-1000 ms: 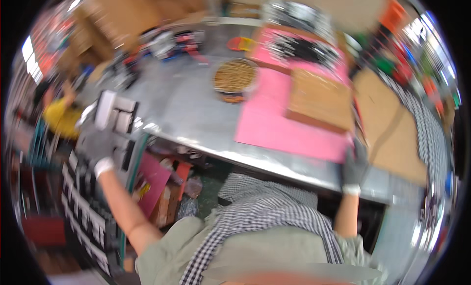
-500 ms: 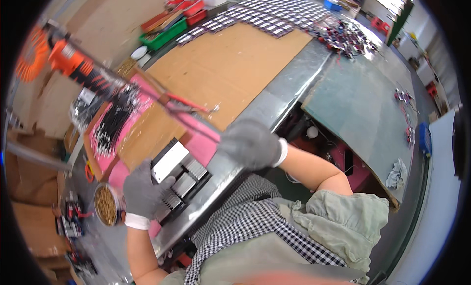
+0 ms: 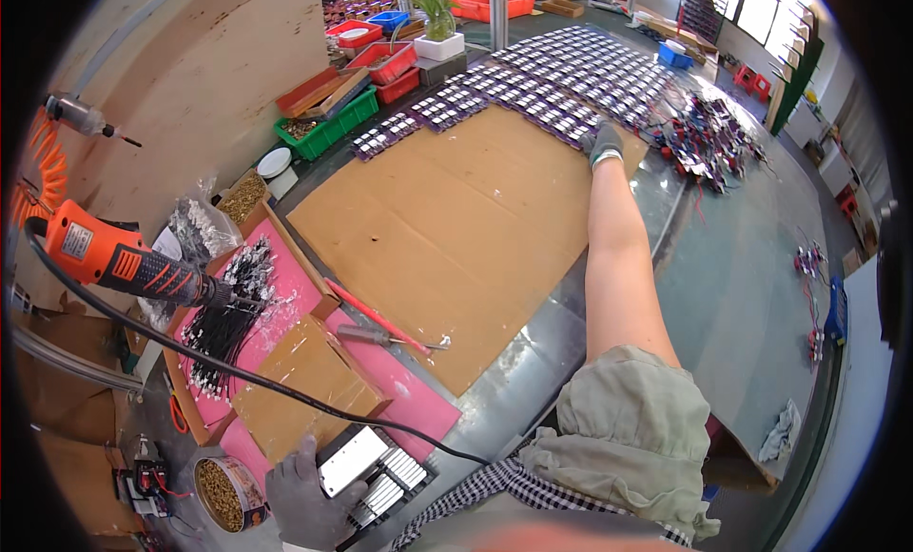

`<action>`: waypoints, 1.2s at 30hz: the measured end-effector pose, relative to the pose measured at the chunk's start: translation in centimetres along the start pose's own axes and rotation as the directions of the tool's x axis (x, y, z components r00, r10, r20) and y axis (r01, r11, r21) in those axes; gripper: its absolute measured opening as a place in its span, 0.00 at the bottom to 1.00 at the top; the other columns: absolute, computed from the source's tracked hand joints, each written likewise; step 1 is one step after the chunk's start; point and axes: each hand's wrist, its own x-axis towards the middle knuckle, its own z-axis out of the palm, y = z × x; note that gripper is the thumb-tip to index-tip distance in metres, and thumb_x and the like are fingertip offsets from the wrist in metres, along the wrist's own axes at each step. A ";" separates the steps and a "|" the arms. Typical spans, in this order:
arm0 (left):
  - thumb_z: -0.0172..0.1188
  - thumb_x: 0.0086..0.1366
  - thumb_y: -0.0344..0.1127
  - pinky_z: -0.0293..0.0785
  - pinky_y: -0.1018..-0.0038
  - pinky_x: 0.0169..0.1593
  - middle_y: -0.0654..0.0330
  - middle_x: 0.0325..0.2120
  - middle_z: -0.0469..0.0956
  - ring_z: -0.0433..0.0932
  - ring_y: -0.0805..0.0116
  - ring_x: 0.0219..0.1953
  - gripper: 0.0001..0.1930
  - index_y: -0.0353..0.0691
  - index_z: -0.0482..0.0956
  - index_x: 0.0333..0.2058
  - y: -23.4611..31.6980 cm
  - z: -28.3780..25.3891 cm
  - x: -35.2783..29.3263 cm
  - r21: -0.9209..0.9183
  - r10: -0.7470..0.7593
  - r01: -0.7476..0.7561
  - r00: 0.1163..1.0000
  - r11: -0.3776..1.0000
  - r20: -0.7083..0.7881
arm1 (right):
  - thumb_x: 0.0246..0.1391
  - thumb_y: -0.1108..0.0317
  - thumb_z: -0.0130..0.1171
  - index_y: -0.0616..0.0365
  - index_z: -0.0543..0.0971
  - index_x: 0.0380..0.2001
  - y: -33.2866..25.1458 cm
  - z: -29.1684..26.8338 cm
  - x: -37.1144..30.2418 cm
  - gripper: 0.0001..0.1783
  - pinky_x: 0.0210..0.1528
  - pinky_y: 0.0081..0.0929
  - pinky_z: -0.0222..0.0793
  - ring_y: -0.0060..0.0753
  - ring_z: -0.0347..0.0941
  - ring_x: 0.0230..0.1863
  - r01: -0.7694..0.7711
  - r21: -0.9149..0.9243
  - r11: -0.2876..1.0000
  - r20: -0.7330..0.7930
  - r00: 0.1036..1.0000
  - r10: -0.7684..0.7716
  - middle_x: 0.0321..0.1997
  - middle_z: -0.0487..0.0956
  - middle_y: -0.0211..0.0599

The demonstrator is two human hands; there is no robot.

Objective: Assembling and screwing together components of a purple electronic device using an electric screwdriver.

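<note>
My left hand (image 3: 306, 503), in a grey glove, grips the near left edge of a flat silver metal plate (image 3: 354, 462), thumb and fingers on either side of it. Beside the plate lie several ribbed silver metal pieces (image 3: 392, 485) on a black base. My right arm stretches far forward. At its end my right hand (image 3: 603, 143), also gloved in grey, is at the near right corner of rows of small circuit boards (image 3: 561, 81) with white tops. Its fingers point away, so their grip and anything in them cannot be made out.
An orange-and-black power screwdriver (image 3: 128, 257) hangs at left, its black cable (image 3: 285, 395) crossing above the work. Nearby are a tub of brass screws (image 3: 223, 495), bundled black wires (image 3: 223, 333), a hand screwdriver (image 3: 366, 334) and brown cardboard (image 3: 447, 219). Wired boards (image 3: 709, 138) lie heaped at far right.
My right hand has moved from near the metal pieces far forward to the circuit boards. My left hand stays at the silver plate. The view has shifted, and the power screwdriver hangs farther left and lower.
</note>
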 end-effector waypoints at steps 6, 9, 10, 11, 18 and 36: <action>0.66 0.48 0.72 0.67 0.51 0.49 0.46 0.42 0.76 0.74 0.45 0.43 0.52 0.32 0.70 0.60 -0.1 0.0 0.3 -0.060 0.048 -0.048 0.999 0.997 -0.002 | 0.66 0.57 0.56 0.55 0.76 0.41 -3.9 -2.9 -2.5 0.12 0.20 0.26 0.70 0.29 0.74 0.23 0.078 -0.267 0.961 0.217 0.976 -0.019 0.29 0.78 0.35; 0.63 0.51 0.73 0.68 0.53 0.48 0.45 0.39 0.77 0.75 0.44 0.41 0.51 0.32 0.70 0.59 0.5 -0.3 1.1 -0.075 0.102 -0.105 0.994 0.992 -0.043 | 0.68 0.58 0.51 0.50 0.75 0.36 -5.2 -6.3 -4.7 0.10 0.22 0.25 0.68 0.27 0.73 0.24 0.121 -0.333 0.935 0.411 0.911 0.029 0.28 0.77 0.34; 0.64 0.50 0.72 0.68 0.53 0.48 0.45 0.39 0.77 0.75 0.44 0.42 0.50 0.32 0.71 0.58 0.8 -0.4 1.3 -0.081 0.091 -0.094 0.995 0.992 -0.039 | 0.68 0.60 0.52 0.52 0.75 0.36 -4.8 -6.9 -6.5 0.09 0.20 0.26 0.67 0.28 0.71 0.22 0.017 -0.161 0.987 0.505 0.860 0.067 0.26 0.75 0.32; 0.65 0.50 0.71 0.68 0.53 0.48 0.46 0.39 0.77 0.75 0.44 0.42 0.50 0.32 0.71 0.57 1.0 -0.4 1.2 -0.086 0.075 -0.078 0.997 0.993 -0.034 | 0.67 0.63 0.53 0.54 0.75 0.37 -4.3 -7.3 -9.1 0.08 0.18 0.27 0.65 0.28 0.70 0.20 -0.110 0.004 0.994 0.600 0.795 0.086 0.24 0.74 0.31; 0.66 0.58 0.60 0.68 0.54 0.55 0.47 0.43 0.77 0.75 0.46 0.46 0.44 0.33 0.68 0.64 -0.4 0.1 -1.4 -0.079 0.221 -0.289 0.856 0.954 -0.467 | 0.70 0.59 0.50 0.54 0.77 0.39 -8.0 -10.8 -40.8 0.12 0.29 0.25 0.71 0.25 0.76 0.29 -0.123 0.186 0.975 0.948 0.282 -0.146 0.31 0.79 0.31; 0.69 0.65 0.42 0.77 0.69 0.38 0.58 0.29 0.83 0.83 0.63 0.32 0.13 0.39 0.82 0.40 -2.0 0.0 -4.7 -0.611 -0.336 -0.277 0.634 0.742 -0.696 | 0.60 0.65 0.66 0.57 0.80 0.43 7.6 -11.2 -66.6 0.11 0.30 0.28 0.74 0.29 0.77 0.25 0.596 0.038 0.802 0.996 0.046 -0.081 0.27 0.81 0.37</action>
